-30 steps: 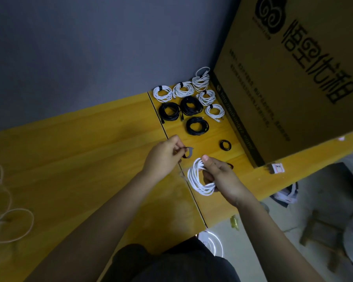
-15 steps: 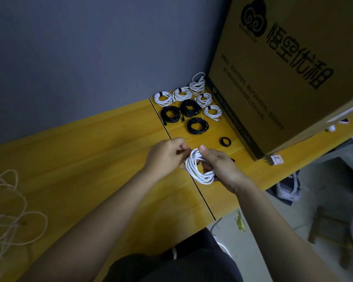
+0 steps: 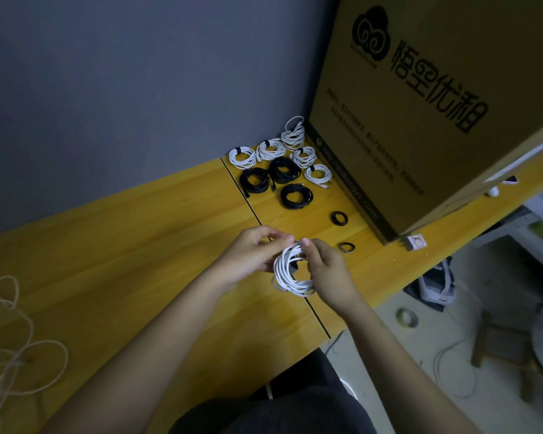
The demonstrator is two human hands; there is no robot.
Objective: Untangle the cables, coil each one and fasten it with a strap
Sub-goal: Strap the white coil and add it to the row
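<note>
white coil (image 3: 290,272) held above tabletop (image 3: 138,245) | right hand (image 3: 329,274) fingers curled round its loops, keeping them gathered | left hand (image 3: 251,255) pinching at coil's top, likely fastening strap

**What I see of the person's body**

From my remote screen I see two bare forearms, with no sleeve on them up to the frame edge. The left hand (image 3: 251,256) and the right hand (image 3: 329,274) wear no gloves, and I can find no ring, watch or bracelet (the light is dim, so small things may escape me). Low in the picture there is dark clothing (image 3: 295,408), black or almost black, without visible print.
</note>
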